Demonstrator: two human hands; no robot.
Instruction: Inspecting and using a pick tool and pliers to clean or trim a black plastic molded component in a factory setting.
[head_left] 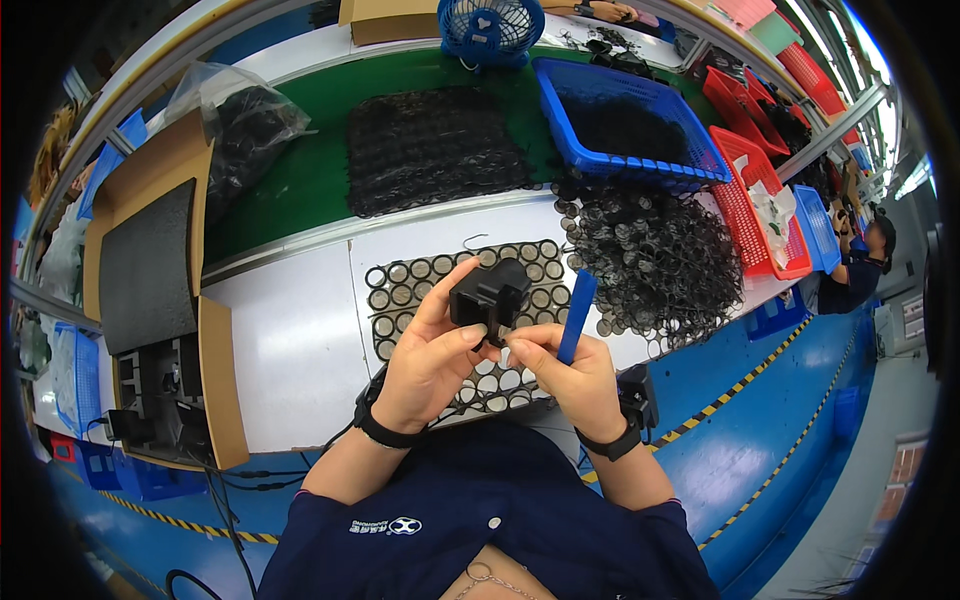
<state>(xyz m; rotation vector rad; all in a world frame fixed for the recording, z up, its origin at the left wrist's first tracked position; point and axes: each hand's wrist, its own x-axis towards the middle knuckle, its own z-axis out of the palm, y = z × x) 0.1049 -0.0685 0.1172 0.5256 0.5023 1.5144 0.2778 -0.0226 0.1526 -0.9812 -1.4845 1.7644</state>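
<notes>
blocky matte black plastic part point(489, 296), left hand point(432, 360) and right hand point(566, 378) both clamped on it

Brown cardboard box point(385, 18), clear plastic bag point(235, 110)

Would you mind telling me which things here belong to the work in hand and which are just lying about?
In hand:
- black plastic part, gripped by the left hand
- blue flat tool, in the right hand
- tray of rings under the hands

Lying about:
- blue fan
- blue basket
- red basket
- loose ring pile
- cardboard box
</notes>
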